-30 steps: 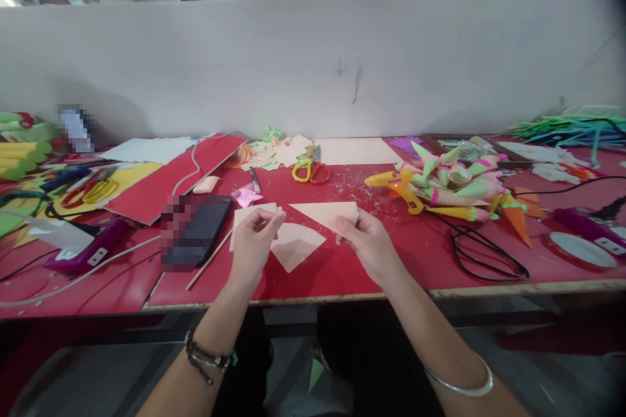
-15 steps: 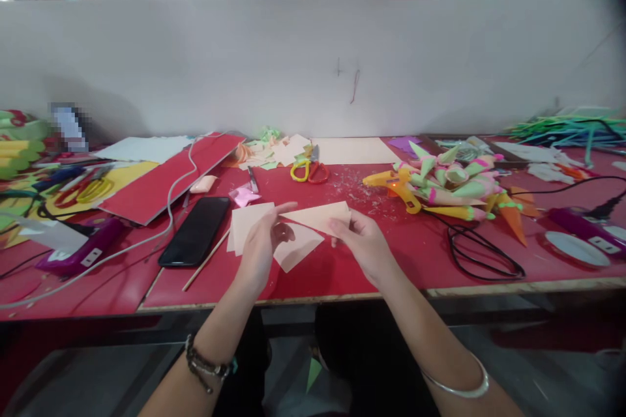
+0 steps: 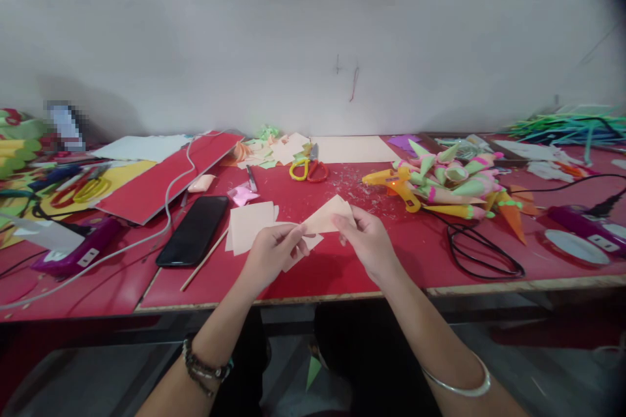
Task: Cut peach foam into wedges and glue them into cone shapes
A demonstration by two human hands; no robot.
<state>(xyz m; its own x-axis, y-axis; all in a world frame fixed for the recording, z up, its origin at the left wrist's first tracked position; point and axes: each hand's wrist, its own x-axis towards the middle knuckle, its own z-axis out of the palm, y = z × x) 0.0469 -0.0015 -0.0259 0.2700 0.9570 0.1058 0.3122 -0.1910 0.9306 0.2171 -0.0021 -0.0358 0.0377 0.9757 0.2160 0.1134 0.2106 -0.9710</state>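
Between my two hands is a folded piece of cream paper (image 3: 328,214), held a little above the red table. My left hand (image 3: 278,249) pinches its left tip between thumb and fingers. At the right end, my right hand (image 3: 366,240) grips the wider part, thumb in front and fingers behind. Several cream paper sheets (image 3: 252,225) lie on the table just left of and partly under my left hand. A wooden stick (image 3: 203,260) rests beside a black phone (image 3: 194,231) farther left.
Scissors (image 3: 310,169) with yellow and red handles lie behind my hands. To the right, an orange glue gun (image 3: 395,184) rests by a heap of paper cones (image 3: 452,176), its black cord (image 3: 482,260) coiled nearby. A red board (image 3: 166,179) and purple power strip (image 3: 81,251) are left.
My left hand has moved right and closed on the paper's left tip; before, its fingers were spread. The paper has turned so its peak points upward.
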